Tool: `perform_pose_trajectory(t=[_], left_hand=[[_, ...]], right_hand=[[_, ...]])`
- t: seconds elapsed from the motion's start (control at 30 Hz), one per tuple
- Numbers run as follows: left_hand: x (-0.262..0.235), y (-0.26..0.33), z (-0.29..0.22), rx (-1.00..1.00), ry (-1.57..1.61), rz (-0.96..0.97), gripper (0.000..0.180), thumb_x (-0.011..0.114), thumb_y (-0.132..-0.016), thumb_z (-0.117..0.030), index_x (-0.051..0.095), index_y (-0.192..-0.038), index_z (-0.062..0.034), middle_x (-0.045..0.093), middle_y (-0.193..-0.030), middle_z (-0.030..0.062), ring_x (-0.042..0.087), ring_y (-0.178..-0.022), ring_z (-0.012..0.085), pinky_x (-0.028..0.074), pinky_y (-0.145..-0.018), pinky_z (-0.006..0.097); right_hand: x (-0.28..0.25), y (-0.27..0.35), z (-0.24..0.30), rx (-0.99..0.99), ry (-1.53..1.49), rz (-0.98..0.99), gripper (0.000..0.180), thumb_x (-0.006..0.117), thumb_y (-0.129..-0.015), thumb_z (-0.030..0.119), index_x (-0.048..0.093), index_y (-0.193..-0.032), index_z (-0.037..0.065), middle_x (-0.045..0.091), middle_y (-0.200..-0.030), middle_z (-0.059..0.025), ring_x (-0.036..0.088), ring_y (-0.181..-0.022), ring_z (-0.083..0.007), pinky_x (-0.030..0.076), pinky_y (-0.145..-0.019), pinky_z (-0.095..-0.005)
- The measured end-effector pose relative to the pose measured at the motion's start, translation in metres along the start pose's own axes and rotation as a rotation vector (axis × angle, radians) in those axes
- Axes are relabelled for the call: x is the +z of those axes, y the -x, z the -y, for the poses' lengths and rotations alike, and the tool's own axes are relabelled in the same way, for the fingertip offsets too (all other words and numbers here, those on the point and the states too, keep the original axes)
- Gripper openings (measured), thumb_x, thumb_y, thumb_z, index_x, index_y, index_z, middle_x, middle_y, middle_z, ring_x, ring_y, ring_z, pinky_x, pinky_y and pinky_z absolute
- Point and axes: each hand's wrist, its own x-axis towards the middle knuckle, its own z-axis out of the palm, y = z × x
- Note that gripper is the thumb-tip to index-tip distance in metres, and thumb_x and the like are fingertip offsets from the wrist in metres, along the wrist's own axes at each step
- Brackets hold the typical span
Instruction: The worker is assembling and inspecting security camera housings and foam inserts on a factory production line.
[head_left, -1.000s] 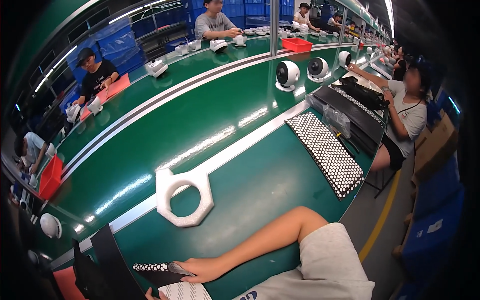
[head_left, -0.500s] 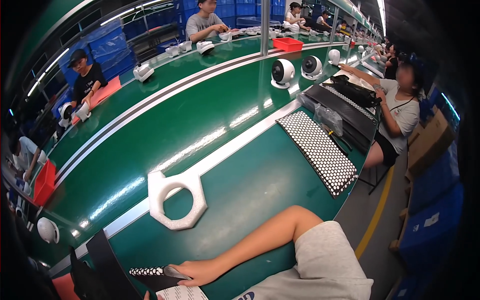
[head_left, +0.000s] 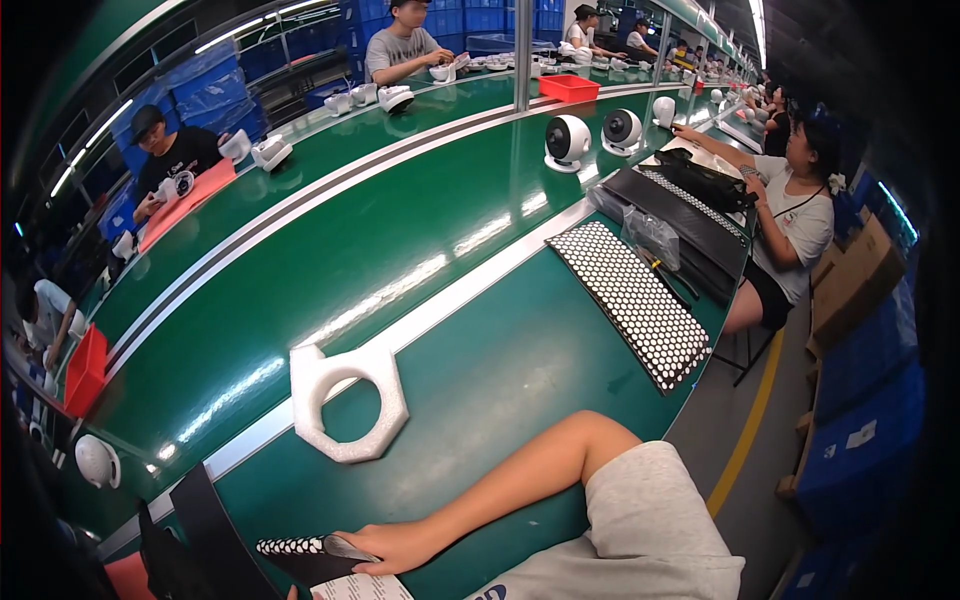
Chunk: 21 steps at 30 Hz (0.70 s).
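Note:
My right hand [head_left: 392, 547] lies near the bottom edge, its fingers closed on a bent black sheet with white dots [head_left: 290, 546]. Part of the sheet's plain dark side shows below the dots. Just under that hand is a white sheet with grey print [head_left: 368, 588]; whether the two sheets are joined is unclear. Only a fingertip of my left hand [head_left: 292, 593] shows at the lower edge, and the rest is out of the picture. Beyond the hands, a white foam ring with an angular outline [head_left: 392, 410] rests on the green table [head_left: 500, 390].
At the right of the table lie a dot-covered sheet [head_left: 640, 310], a clear plastic bag [head_left: 650, 238] and dark sheets [head_left: 690, 225]. White camera-like devices [head_left: 568, 143] stand on the green conveyor [head_left: 400, 230]. A black strip [head_left: 215, 525] is at left. Co-workers sit along the line.
My right hand and the dotted sheet stay almost where they were. Across the line at left, a co-worker's hands and the white parts by them have moved.

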Motion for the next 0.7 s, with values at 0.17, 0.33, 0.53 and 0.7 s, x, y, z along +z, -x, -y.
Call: perform_pose_trajectory(t=[0.17, 0.33, 0.53, 0.7], left_hand=[[-0.0002, 0.0000, -0.0004, -0.009, -0.001, 0.003, 0.031, 0.050, -0.080, -0.034, 0.050, -0.106, -0.0161, 0.054, -0.061, 0.0113, 0.052, -0.055, 0.0318, 0.036, -0.051, 0.042], [0.0005, -0.0008, -0.0003, -0.026, -0.019, 0.014, 0.032, 0.050, -0.080, -0.034, 0.050, -0.106, -0.0155, 0.055, -0.064, 0.0135, 0.053, -0.058, 0.0337, 0.036, -0.052, 0.042], [-0.0022, -0.0009, -0.0060, -0.027, 0.001, 0.008, 0.032, 0.050, -0.081, -0.034, 0.050, -0.106, -0.0142, 0.056, -0.066, 0.0155, 0.053, -0.061, 0.0363, 0.037, -0.054, 0.043], [-0.0006, 0.0002, -0.0038, -0.023, 0.014, 0.009, 0.032, 0.050, -0.081, -0.034, 0.050, -0.106, -0.0137, 0.056, -0.066, 0.0157, 0.053, -0.061, 0.0358, 0.037, -0.054, 0.043]], right_hand=[[-0.0018, 0.0013, 0.0053, -0.028, -0.012, -0.017, 0.045, 0.048, -0.079, 0.013, 0.025, -0.114, -0.006, 0.052, -0.072, -0.0185, 0.054, -0.065, -0.0301, 0.042, -0.057, -0.0351], [-0.0013, 0.0001, 0.0015, -0.059, -0.013, -0.024, 0.046, 0.049, -0.080, 0.014, 0.025, -0.114, -0.005, 0.052, -0.073, -0.0188, 0.054, -0.065, -0.0303, 0.042, -0.057, -0.0353], [-0.0023, -0.0003, 0.0022, -0.032, -0.009, -0.004, 0.047, 0.049, -0.080, 0.015, 0.025, -0.115, -0.005, 0.052, -0.073, -0.0196, 0.053, -0.066, -0.0305, 0.042, -0.057, -0.0356], [-0.0031, 0.0013, 0.0062, -0.029, -0.032, -0.019, 0.044, 0.050, -0.078, 0.013, 0.027, -0.110, -0.006, 0.052, -0.074, -0.0209, 0.054, -0.065, -0.0322, 0.042, -0.057, -0.0356]])
